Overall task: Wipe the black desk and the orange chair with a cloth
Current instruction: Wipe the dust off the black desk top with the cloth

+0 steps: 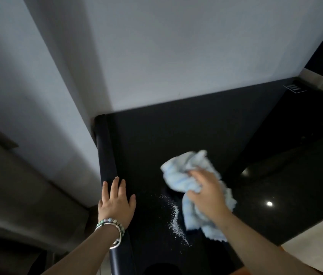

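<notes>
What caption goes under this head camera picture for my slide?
Right hand wipes a blue cloth across the black desk beside white powder.

Your right hand (206, 192) and the cloth (191, 179) are smeared by motion blur, and its fingers (193, 172) sink into the folds. The cloth hides the tabletop (146, 139) beneath it. Both forearms run off the bottom edge, below the tabletop.

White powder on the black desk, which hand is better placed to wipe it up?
Right. The right hand already grips the light blue cloth just beside the white powder, while the left hand rests flat on the black desk edge, holding nothing.
</notes>
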`<state>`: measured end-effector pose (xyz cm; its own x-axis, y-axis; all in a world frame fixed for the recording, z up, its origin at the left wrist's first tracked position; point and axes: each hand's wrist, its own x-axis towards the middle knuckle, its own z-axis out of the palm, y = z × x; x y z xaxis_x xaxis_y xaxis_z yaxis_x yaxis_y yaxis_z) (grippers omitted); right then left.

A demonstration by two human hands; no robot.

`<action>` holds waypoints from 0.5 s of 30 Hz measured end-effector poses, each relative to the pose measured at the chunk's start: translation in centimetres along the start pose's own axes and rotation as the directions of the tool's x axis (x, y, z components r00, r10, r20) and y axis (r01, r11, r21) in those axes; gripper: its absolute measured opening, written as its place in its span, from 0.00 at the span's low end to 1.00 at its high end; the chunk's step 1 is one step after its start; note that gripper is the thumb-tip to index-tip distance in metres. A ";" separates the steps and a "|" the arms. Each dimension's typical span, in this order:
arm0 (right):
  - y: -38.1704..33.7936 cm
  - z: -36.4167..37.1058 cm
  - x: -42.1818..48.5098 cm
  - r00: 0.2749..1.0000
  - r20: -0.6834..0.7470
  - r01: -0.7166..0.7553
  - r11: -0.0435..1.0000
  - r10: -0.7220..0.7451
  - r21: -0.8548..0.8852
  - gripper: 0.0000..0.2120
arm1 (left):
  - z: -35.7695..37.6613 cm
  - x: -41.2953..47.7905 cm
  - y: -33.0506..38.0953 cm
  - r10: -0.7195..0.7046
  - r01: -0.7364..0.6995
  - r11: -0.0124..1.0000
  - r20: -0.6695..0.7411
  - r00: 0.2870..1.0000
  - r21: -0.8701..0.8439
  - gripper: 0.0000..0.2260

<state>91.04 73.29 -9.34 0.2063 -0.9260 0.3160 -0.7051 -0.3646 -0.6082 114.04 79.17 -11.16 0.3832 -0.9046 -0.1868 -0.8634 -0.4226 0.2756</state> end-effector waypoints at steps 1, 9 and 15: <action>1.2 -0.7 1.0 0.994 -0.068 -0.089 0.994 0.084 -0.067 0.19 | -0.1 0.1 -0.2 0.004 -0.004 1.000 0.010 1.000 -0.020 0.27; 1.6 0.7 4.2 0.865 0.121 -0.333 0.736 0.488 -0.589 0.28 | -1.5 0.7 -1.7 0.022 -0.016 0.995 0.059 0.998 -0.103 0.27; -1.5 5.2 9.3 0.919 0.323 -0.059 0.888 0.227 -0.456 0.23 | -1.9 2.0 -4.2 0.068 -0.026 0.949 0.123 0.990 -0.314 0.41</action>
<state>97.51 64.68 -9.25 0.2485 -0.9650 -0.0834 -0.9478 -0.2245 -0.2266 119.11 79.07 -10.87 0.2806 -0.9175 -0.2820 -0.7267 -0.3950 0.5621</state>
